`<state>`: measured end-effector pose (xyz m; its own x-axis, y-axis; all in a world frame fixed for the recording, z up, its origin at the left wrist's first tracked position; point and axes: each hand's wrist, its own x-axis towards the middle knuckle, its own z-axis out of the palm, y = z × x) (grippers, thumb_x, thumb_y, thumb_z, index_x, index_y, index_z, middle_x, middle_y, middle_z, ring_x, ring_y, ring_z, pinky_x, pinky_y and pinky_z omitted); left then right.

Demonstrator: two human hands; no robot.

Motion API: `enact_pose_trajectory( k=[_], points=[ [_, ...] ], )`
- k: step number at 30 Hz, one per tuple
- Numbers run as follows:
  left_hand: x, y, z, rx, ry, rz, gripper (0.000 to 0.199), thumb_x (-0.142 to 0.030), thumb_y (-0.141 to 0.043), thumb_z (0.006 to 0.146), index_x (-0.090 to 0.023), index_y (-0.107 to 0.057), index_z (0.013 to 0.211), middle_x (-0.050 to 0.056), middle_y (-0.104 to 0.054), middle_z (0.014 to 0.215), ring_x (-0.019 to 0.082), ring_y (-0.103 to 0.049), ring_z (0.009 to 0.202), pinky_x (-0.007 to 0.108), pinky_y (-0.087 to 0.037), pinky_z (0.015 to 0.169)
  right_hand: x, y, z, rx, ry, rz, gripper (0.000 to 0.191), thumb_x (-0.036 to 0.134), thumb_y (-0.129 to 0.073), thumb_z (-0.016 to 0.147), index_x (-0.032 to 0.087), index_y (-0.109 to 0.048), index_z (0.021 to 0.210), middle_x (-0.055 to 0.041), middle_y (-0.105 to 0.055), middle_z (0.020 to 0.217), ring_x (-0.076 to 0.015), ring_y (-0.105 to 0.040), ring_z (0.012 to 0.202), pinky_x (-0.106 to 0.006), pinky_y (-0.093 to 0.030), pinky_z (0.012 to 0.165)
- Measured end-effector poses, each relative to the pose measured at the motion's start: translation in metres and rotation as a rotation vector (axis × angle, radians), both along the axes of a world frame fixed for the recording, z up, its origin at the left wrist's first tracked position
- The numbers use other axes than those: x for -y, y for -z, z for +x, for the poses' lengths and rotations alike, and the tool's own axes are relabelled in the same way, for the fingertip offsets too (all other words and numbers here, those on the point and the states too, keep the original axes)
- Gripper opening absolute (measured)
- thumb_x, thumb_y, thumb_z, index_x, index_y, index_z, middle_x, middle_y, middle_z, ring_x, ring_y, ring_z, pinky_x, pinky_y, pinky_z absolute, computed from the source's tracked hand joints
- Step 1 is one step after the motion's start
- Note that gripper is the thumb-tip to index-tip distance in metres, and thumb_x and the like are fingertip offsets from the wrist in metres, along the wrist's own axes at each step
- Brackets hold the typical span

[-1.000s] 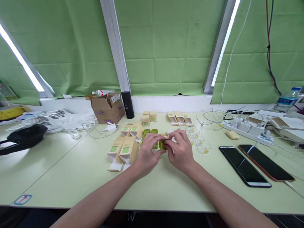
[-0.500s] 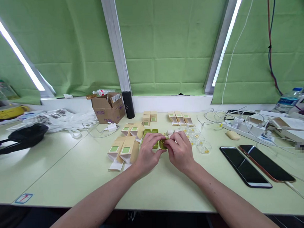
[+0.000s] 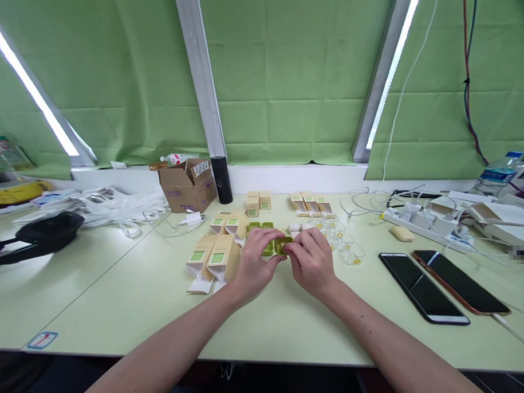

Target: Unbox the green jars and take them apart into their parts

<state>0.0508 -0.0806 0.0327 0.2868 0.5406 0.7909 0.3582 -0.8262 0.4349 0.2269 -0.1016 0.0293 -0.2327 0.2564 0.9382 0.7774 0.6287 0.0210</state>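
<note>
A small olive-green square container is held between both hands above the table. My left hand pinches its left side, and my right hand grips its right side with the fingertips at its rim. Behind my left hand are more green containers, partly hidden. Small white pieces lie just beyond my right hand. To the right of them sit several clear plastic shells with yellow spots. Beige cartons with green labels stand open to the left of my left hand.
Small cartons and open cartons stand farther back. A cardboard box and black cylinder are at the back left. Two phones lie at the right, near a cable-covered power strip. A black object lies left.
The green container in my hands has tilted so that more of its inside shows. Both hands remain in nearly the same place, still gripping it.
</note>
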Motion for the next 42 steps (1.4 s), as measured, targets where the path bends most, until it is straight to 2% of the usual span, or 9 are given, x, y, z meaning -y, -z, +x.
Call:
enact_pose_trajectory(
  k=[20, 31, 42],
  points=[
    [-0.0016, 0.0002, 0.0002, 0.021, -0.011, 0.000, 0.037, -0.012, -0.079, 0.083, -0.024, -0.069, 0.117, 0.008, -0.073, 0.112, 0.026, -0.063, 0.109, 0.047, -0.055, 0.094, -0.0032, 0.0058, 0.0015, 0.022, 0.001, 0.046, 0.019, 0.007, -0.058, 0.093, 0.021, -0.065, 0.083, -0.0043, -0.056, 0.074, -0.0203, -0.046, 0.076, -0.036, -0.033, 0.068],
    [-0.0029, 0.0020, -0.0011, 0.019, -0.011, -0.050, 0.036, -0.016, -0.079, 0.085, -0.025, -0.069, 0.119, 0.008, -0.072, 0.115, 0.027, -0.061, 0.113, 0.048, -0.053, 0.097, -0.0006, 0.0023, 0.0011, 0.026, -0.011, 0.055, 0.019, 0.006, -0.059, 0.093, 0.021, -0.065, 0.083, -0.0047, -0.056, 0.075, -0.0207, -0.046, 0.077, -0.036, -0.034, 0.067],
    [-0.0063, 0.0017, -0.0053, 0.053, -0.116, -0.144, 0.041, -0.009, -0.079, 0.080, -0.025, -0.070, 0.117, 0.006, -0.070, 0.118, 0.025, -0.061, 0.118, 0.046, -0.052, 0.104, 0.0024, 0.0019, 0.0016, -0.106, -0.048, 0.068, 0.017, 0.007, -0.063, 0.093, 0.023, -0.068, 0.091, -0.0045, -0.060, 0.076, -0.0209, -0.050, 0.080, -0.036, -0.042, 0.071]
  ],
)
